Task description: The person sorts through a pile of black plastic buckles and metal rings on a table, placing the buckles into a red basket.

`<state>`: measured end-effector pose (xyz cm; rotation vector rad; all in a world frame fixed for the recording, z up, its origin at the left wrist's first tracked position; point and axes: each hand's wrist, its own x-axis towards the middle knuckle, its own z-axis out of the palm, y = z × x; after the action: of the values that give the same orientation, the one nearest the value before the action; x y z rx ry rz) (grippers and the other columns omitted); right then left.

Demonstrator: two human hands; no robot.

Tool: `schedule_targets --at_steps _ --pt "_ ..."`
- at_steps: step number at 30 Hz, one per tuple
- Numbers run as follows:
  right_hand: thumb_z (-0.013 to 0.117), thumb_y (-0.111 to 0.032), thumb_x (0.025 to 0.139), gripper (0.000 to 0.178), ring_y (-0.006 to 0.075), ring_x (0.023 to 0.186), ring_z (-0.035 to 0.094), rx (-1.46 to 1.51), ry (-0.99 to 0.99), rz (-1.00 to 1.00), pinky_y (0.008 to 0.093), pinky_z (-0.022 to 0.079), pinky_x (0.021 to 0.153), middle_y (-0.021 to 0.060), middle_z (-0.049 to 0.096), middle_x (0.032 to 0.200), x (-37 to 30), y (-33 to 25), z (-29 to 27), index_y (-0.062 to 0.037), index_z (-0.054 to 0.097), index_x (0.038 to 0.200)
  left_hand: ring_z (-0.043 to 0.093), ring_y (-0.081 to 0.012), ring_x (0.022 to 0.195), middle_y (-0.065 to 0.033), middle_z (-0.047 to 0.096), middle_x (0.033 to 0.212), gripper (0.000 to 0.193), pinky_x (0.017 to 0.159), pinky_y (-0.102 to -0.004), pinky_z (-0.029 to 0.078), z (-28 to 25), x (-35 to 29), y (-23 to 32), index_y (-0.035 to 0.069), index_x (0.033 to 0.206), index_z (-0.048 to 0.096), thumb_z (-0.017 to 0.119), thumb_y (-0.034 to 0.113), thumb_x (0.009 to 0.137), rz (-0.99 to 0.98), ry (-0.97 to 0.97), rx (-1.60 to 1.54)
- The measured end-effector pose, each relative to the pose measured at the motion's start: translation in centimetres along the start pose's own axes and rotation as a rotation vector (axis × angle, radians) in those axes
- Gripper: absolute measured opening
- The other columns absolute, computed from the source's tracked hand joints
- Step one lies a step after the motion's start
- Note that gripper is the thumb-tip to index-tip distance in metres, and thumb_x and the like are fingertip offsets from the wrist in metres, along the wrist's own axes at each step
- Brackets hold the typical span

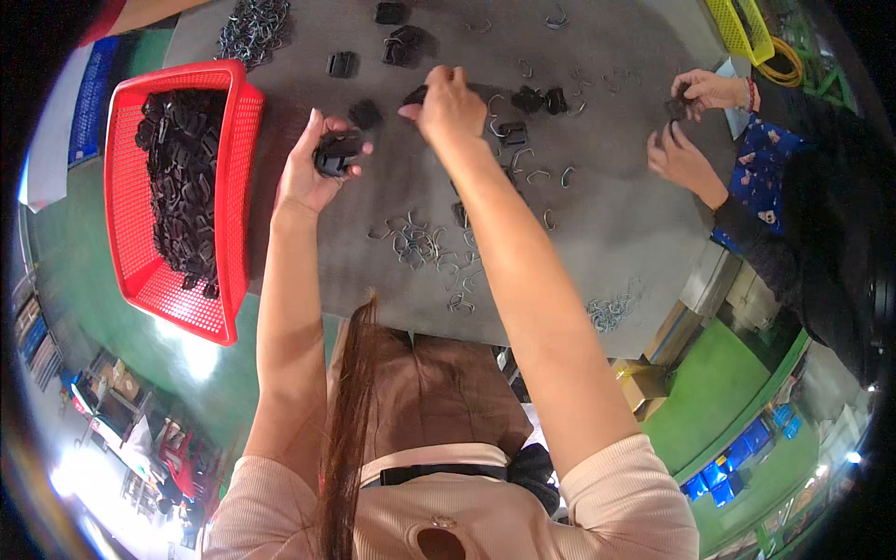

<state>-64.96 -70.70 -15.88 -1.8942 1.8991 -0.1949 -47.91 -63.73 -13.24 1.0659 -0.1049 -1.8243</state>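
Observation:
My left hand is closed around a black plastic part, a small block with a notched side, held palm up above the grey table. Further right, my right hand has its thumb and fingers bent around another black plastic part; whether it is lifted off the table I cannot tell. One more black part lies between the two hands. Under my right forearm, some black parts are partly hidden. Beside that forearm lies a loose pile of bent metal wire clips.
A red plastic basket full of black parts stands at the left. Wire clips are heaped at the far left and near right. Across on the right, a co-worker's hands handle a dark part. A yellow basket sits at the far right.

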Motion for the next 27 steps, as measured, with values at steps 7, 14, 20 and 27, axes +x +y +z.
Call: schedule_targets --at_steps 7,14,20,27 --pt "0.070 -0.020 0.069 0.027 0.0203 0.078 0.061 0.565 -0.364 0.083 0.0318 0.049 0.062 0.0063 0.063 0.081 -1.5 -0.9 -0.1 -0.0084 0.060 0.090 0.051 -0.0160 0.071 -0.0082 0.055 0.094 0.013 0.050 -0.0213 0.036 0.4 -0.5 3.6 0.008 0.091 0.054 0.055 0.012 0.079 0.118 -0.053 -0.141" --pt "0.061 -0.012 0.070 0.014 0.0148 0.069 0.059 1.127 -0.445 -0.142 0.0292 0.050 0.055 0.0067 0.062 0.074 -3.7 -15.4 -2.1 -0.0036 0.063 0.082 0.050 -0.0080 0.069 -0.0003 0.057 0.087 0.018 0.054 -0.0180 0.039 -1.2 -7.4 9.3 0.006 0.098 0.058 0.053 0.008 0.080 0.395 0.446 0.456" --pt "0.068 -0.017 0.064 0.031 0.0294 0.086 0.057 1.018 -0.085 -0.440 0.0359 0.045 0.078 0.0164 0.057 0.089 -6.2 -23.3 -1.4 0.0003 0.060 0.088 0.054 -0.0234 0.098 -0.0152 0.057 0.104 0.035 0.084 -0.0324 0.043 -10.3 -9.3 11.5 0.002 0.107 0.054 0.057 0.024 0.080 0.663 0.956 1.075" --pt "0.060 -0.020 0.075 0.020 0.0311 0.092 0.054 0.253 0.293 -0.155 0.0409 0.044 0.079 0.0148 0.056 0.092 6.3 -7.5 -0.2 -0.0062 0.061 0.090 0.056 -0.0213 0.089 -0.0089 0.059 0.096 0.020 0.069 -0.0295 0.047 -1.5 -7.9 8.2 0.006 0.094 0.061 0.053 -0.001 0.077 1.195 0.789 1.193"
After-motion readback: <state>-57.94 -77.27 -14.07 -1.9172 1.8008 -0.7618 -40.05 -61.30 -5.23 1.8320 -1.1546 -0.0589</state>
